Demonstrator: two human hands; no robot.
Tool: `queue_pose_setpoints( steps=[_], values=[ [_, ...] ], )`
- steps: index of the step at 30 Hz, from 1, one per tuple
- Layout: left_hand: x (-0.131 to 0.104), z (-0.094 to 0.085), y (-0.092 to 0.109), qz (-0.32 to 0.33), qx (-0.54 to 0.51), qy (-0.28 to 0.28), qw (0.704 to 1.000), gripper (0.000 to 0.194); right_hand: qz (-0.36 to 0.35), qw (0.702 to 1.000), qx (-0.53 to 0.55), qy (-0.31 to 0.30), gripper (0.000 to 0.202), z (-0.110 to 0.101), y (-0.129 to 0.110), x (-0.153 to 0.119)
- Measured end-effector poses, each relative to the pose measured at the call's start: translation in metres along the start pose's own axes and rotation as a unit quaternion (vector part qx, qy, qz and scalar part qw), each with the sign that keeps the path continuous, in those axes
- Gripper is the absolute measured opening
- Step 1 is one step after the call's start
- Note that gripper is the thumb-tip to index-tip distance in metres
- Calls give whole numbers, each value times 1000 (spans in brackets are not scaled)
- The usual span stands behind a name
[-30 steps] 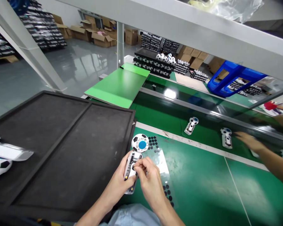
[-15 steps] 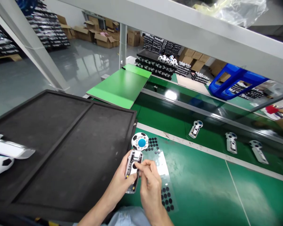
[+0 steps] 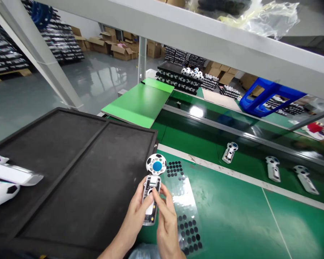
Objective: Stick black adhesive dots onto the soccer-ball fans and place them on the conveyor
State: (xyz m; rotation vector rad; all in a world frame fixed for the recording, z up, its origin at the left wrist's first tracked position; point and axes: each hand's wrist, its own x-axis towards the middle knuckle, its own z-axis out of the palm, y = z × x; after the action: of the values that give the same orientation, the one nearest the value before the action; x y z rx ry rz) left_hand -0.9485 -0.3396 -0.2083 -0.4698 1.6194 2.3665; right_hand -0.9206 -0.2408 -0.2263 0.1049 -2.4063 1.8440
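Observation:
A handheld device (image 3: 149,218) has a soccer-ball-patterned round head with a blue centre and a clear body with its circuit board showing. My left hand (image 3: 136,212) wraps around the body from the left, its thumb on the board side. My right hand (image 3: 166,214) closes on it from the right, with fingertips pressing beside the left thumb near a white ring. Those fingertips partly hide the ring, so I cannot tell what lies under them. To the right of the device, on the green bench, lies a clear sheet (image 3: 185,196) with rows of black round stickers.
A black divided tray (image 3: 108,187) stands on the left, with soccer-ball-patterned parts (image 3: 2,194) at its edge. Several similar devices (image 3: 273,169) lie on the green conveyor (image 3: 194,131) beyond the bench. A grey shelf beam (image 3: 178,39) crosses overhead.
My right hand has shifted left, and its fingers now press on the device's board beside my left thumb. The view has shifted slightly; the devices on the conveyor appear farther right.

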Motion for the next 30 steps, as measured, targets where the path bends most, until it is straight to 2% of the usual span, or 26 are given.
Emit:
queue_pose_setpoints(
  steps=[5,9,13,15,17,19,21,23,24,26,28,30],
  values=[
    [-3,4,1,0,-5,36,999,57,40,999,31,16,39,6,3,-11],
    [-2,3,1,-2,-6,54,999,54,105,987,113,43,52,5,7,-15],
    [1,1,-1,-24,-13,57,998,55,138,990,22,4,56,7,11,-21],
    [0,2,-5,-12,-19,80,997,53,132,991,-31,-2,56,10,13,-25],
    [-1,9,-11,2,-26,96,995,47,138,990,-39,-1,58,14,19,-25],
    [4,17,-14,22,-7,67,998,44,166,986,2,7,65,15,29,-19],
    [19,18,-7,79,116,29,990,46,198,977,71,22,75,10,45,-4],
    [38,1,16,149,280,47,947,46,228,964,128,41,80,-7,64,22],
    [46,-17,33,178,350,86,916,44,243,958,143,53,82,-20,74,40],
    [53,-67,76,198,404,194,872,37,271,947,153,78,86,-52,96,83],
    [46,-125,121,167,442,316,823,28,292,945,111,101,85,-87,114,128],
    [30,-170,156,122,466,410,774,18,291,940,25,177,76,-115,126,168]
  ],
)
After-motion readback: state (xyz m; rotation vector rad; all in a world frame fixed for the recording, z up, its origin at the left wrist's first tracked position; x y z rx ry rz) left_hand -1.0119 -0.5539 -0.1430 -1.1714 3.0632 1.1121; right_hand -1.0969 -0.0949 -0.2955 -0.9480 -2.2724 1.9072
